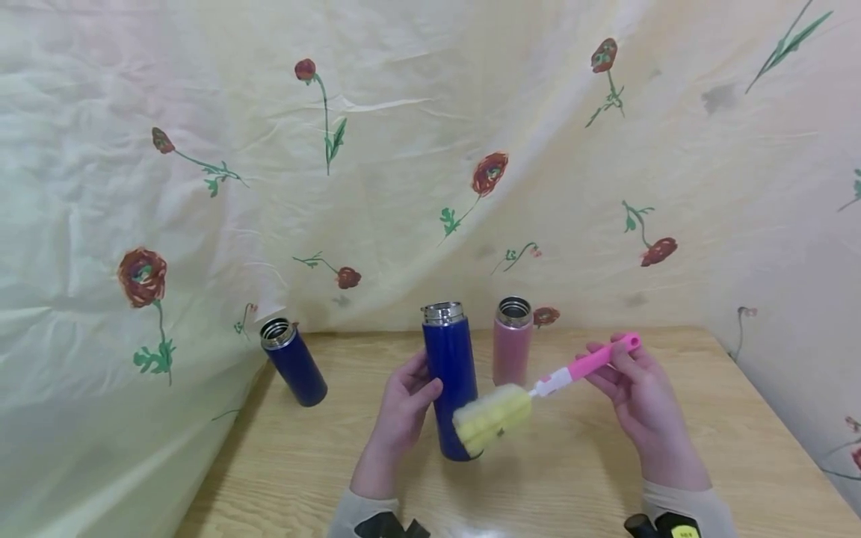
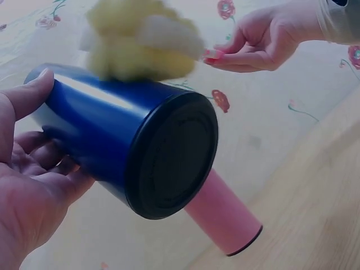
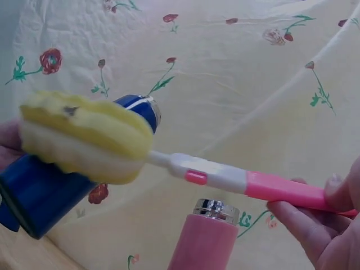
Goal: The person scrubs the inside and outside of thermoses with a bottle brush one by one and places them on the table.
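My left hand [image 1: 402, 418] grips a tall blue vacuum flask [image 1: 452, 373] with an uncapped steel mouth, holding it up off the table; its black base faces the left wrist view. Between thumb and fingers, my right hand [image 1: 635, 388] pinches the pink handle of a bottle brush [image 1: 595, 362]. The brush's yellow-and-white sponge head [image 3: 84, 138] points left and lies in front of the flask's lower side in the head view. Whether sponge and flask touch, I cannot tell. A pink flask [image 1: 513, 340], also uncapped, stands behind, between the two hands.
Another blue flask [image 1: 294, 362], open at the mouth, stands at the table's back left. The wooden table [image 1: 551, 478] ends at a flower-patterned cloth [image 1: 403, 112] hanging behind, which also covers the left side.
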A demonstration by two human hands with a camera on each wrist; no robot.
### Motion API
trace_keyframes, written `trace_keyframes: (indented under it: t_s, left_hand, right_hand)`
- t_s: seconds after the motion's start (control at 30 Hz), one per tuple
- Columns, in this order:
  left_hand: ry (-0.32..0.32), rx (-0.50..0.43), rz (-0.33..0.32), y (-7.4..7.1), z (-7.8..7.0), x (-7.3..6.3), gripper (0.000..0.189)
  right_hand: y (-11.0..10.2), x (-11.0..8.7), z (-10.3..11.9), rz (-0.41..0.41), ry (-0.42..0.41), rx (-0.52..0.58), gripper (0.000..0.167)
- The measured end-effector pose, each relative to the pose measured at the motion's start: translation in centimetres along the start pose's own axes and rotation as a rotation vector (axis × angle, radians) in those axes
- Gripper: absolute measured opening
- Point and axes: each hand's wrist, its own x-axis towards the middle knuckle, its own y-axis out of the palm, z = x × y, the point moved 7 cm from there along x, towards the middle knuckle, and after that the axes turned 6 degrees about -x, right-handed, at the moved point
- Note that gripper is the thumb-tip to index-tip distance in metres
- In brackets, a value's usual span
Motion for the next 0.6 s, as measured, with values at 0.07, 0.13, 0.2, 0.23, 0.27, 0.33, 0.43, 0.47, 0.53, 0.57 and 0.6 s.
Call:
trace_keyframes:
  t_s: [0.07, 0.13, 0.2, 0.23, 0.27, 0.33, 0.43, 0.47, 0.53, 0.57, 0.6]
  left_hand:
    - [-0.008, -0.009, 0.03, 0.3, 0.1, -0.1, 0.062]
    - [-0.015, -0.013, 0.056, 0.6, 0.3, -0.2, 0.064]
    - [-0.017, -0.01, 0.069, 0.7, 0.4, -0.2, 0.064]
    - [-0.016, -0.004, 0.074, 0.7, 0.5, -0.2, 0.064]
    - [-0.015, 0.0, 0.073, 0.8, 0.5, -0.2, 0.063]
    - [-0.017, 0.015, 0.065, 0.7, 0.6, -0.2, 0.062]
    - [-0.046, 0.072, 0.035, 0.5, 0.9, -0.2, 0.061]
    - [-0.071, 0.098, 0.016, 0.4, 1.1, -0.2, 0.062]
    - [-0.127, 0.159, -0.025, 0.2, 1.4, -0.2, 0.065]
    - [-0.151, 0.184, -0.042, 0.1, 1.6, -0.2, 0.067]
    - [-0.175, 0.204, -0.061, 0.0, 1.8, -0.2, 0.069]
  right_hand:
    - [-0.2, -0.1, 0.2, -0.021, -0.013, 0.093, 0.008]
    - [-0.4, -0.1, 0.4, -0.041, -0.021, 0.169, 0.008]
    - [-0.4, -0.2, 0.5, -0.064, -0.029, 0.22, 0.009]
    - [-0.4, -0.3, 0.6, -0.072, -0.037, 0.243, 0.009]
    - [-0.4, -0.4, 0.6, -0.078, -0.044, 0.269, 0.01]
    - [-0.4, -0.5, 0.7, -0.095, -0.06, 0.319, 0.011]
    - [-0.2, -0.6, 0.8, -0.119, -0.08, 0.383, 0.012]
    - [-0.2, -0.6, 0.8, -0.127, -0.084, 0.399, 0.012]
    - [-0.1, -0.6, 0.7, -0.143, -0.09, 0.422, 0.012]
    - [-0.1, -0.6, 0.7, -0.155, -0.094, 0.431, 0.012]
    - [-0.2, -0.6, 0.7, -0.169, -0.097, 0.44, 0.012]
